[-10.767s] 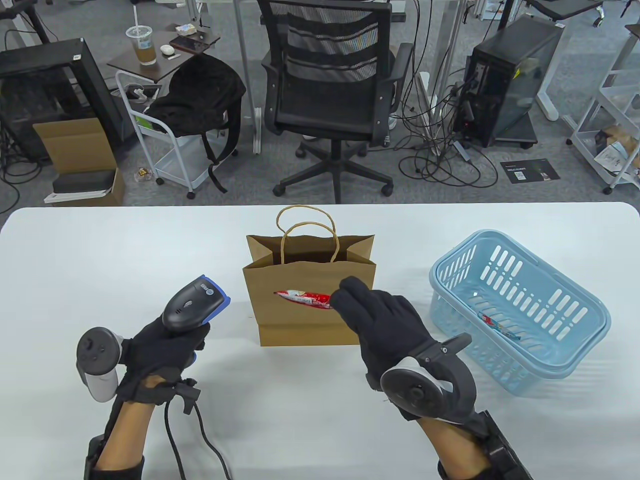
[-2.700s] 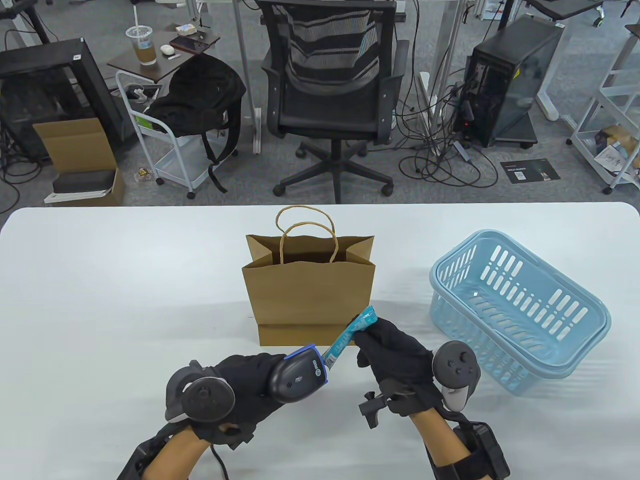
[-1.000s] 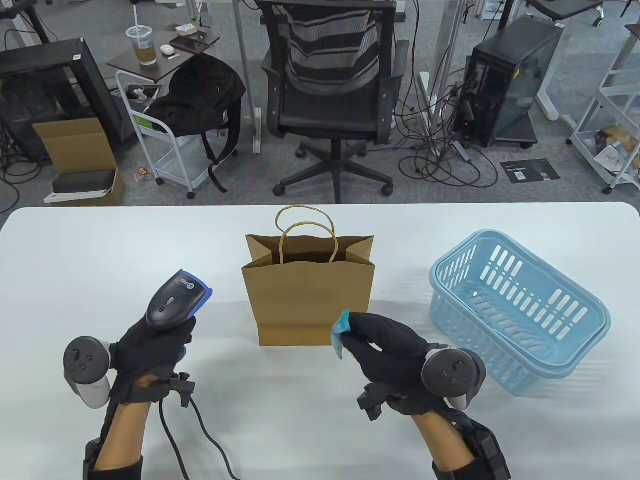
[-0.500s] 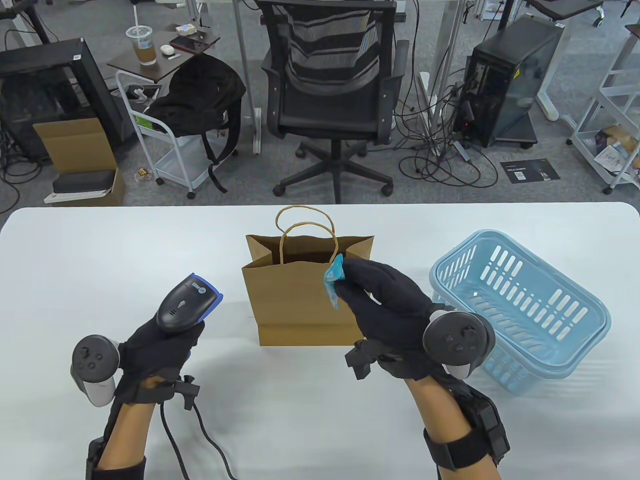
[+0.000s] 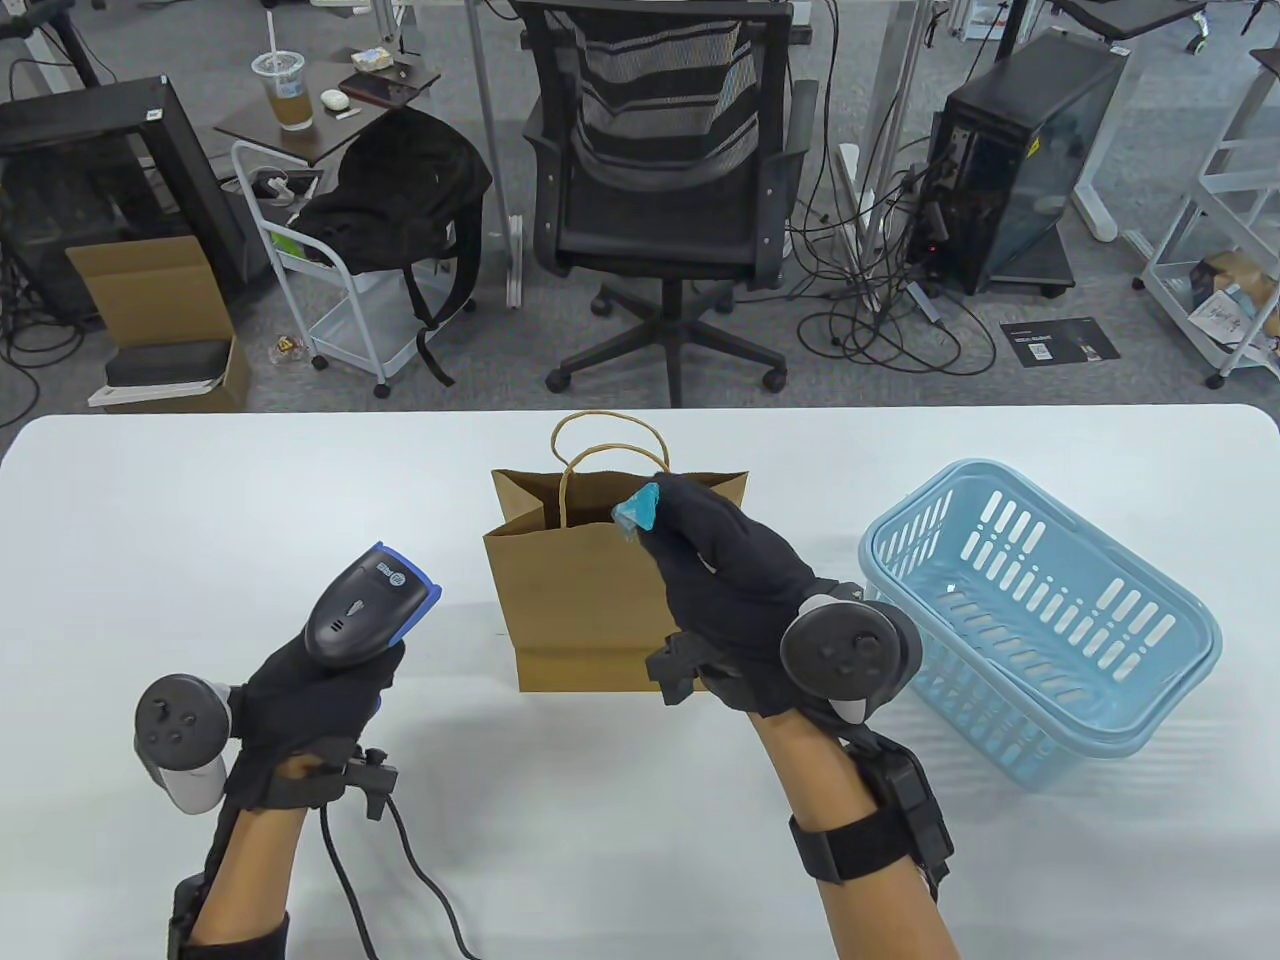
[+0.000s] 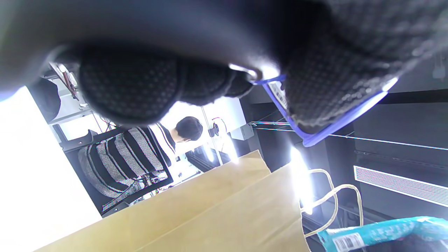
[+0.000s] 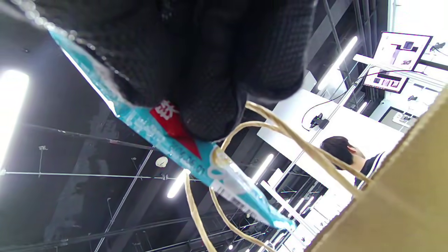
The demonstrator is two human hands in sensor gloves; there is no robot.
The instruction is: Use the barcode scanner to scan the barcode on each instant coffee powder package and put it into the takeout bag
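Observation:
A brown paper takeout bag point(image 5: 600, 610) stands open at the table's middle. My right hand point(image 5: 700, 545) pinches a teal coffee stick package point(image 5: 637, 510) just above the bag's mouth, beside the twine handles point(image 5: 612, 455). In the right wrist view the package point(image 7: 168, 143) crosses the handles point(image 7: 280, 133), with my fingertips point(image 7: 206, 115) on it. The left wrist view shows the package's barcode end point(image 6: 364, 236) over the bag point(image 6: 210, 217). Left of the bag, my left hand point(image 5: 320, 690) grips the grey and blue barcode scanner point(image 5: 370, 605), held above the table.
A light blue plastic basket point(image 5: 1040, 610) sits right of the bag, with nothing visible inside. The scanner's black cable point(image 5: 400, 880) trails to the table's near edge. An office chair point(image 5: 665, 190) stands beyond the far edge. A person point(image 6: 185, 127) sits in the background.
My right hand has lifted the teal package from low in front of the bag up to its mouth. The left hand with the scanner has stayed in about the same place.

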